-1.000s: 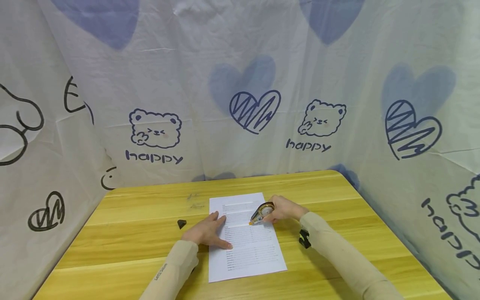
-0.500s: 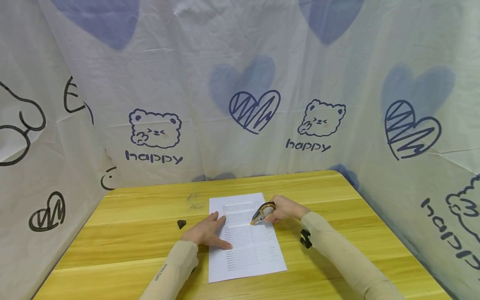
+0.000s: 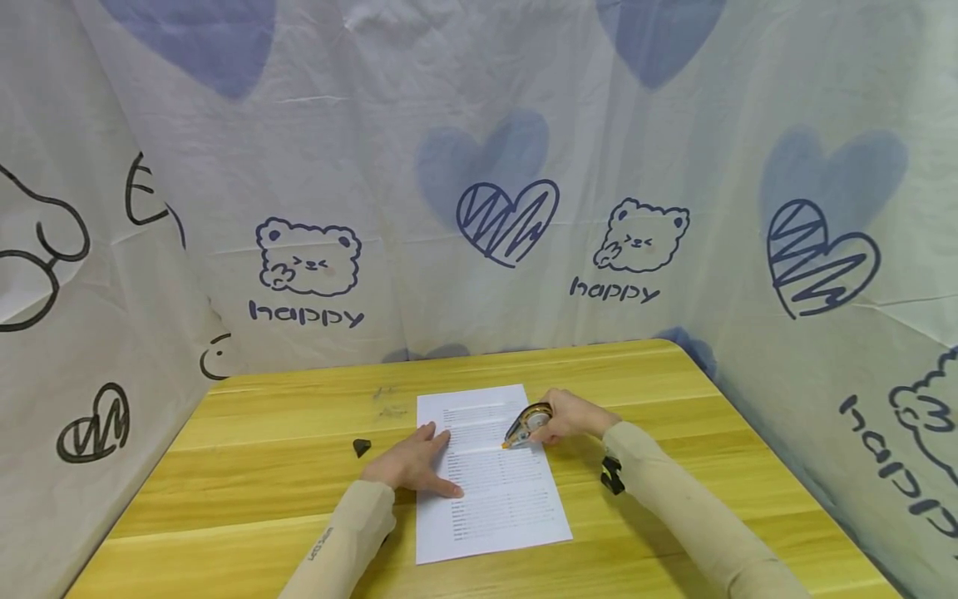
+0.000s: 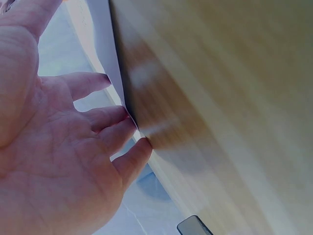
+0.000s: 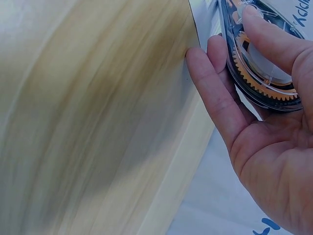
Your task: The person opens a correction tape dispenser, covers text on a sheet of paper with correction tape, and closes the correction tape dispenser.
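Note:
A printed sheet of paper [image 3: 494, 507] lies flat on the wooden table, covered with rows of small text. My left hand [image 3: 410, 462] rests on its left edge with fingers spread; in the left wrist view, the fingertips of the left hand [image 4: 73, 132] touch the paper's edge and the tabletop. My right hand [image 3: 572, 416] grips a correction tape dispenser [image 3: 529, 421], whose orange tip touches the sheet around its middle. Through its clear case, the right wrist view shows an orange gear and white reel, with the thumb pressed on the side.
A small black cap-like piece [image 3: 362, 448] lies left of the sheet on the wooden table [image 3: 247, 491]. Faint grey marks [image 3: 392, 411] show on the wood behind it. White cloth curtains [image 3: 419, 249] printed with hearts and bears hang close around the table's back and sides.
My right hand has slid the correction tape dispenser slightly to the right along a line of the paper. The left hand has kept its place.

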`<state>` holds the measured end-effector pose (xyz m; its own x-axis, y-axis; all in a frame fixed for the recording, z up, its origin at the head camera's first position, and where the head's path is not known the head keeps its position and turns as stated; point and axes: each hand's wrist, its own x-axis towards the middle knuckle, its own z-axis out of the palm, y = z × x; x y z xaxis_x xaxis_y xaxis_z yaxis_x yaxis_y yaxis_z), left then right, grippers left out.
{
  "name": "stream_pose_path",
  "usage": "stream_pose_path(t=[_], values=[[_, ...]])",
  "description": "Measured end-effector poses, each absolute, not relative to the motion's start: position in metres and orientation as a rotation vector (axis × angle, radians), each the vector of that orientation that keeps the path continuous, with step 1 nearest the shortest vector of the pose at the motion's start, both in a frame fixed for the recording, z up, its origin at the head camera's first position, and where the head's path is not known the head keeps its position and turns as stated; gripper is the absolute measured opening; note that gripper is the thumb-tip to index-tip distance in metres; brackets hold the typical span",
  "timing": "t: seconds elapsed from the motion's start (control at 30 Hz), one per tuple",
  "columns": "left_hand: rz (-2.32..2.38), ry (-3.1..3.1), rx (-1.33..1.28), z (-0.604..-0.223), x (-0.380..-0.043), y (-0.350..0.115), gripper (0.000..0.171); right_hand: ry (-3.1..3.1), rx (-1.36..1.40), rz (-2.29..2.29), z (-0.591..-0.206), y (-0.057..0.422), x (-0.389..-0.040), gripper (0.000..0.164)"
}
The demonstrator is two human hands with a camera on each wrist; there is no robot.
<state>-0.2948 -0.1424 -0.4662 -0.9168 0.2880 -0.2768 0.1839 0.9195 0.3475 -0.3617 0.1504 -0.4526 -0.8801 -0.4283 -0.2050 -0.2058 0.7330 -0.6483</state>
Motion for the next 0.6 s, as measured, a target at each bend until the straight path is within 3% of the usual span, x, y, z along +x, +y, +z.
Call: stream_pose_path(t=[0.6], values=[[0.458,2.759,0.362,-0.4669,-0.2947,-0.1433,0.105,2.575,-0.501,-0.937,-0.4558,0.1569,-0.3644,0.022]])
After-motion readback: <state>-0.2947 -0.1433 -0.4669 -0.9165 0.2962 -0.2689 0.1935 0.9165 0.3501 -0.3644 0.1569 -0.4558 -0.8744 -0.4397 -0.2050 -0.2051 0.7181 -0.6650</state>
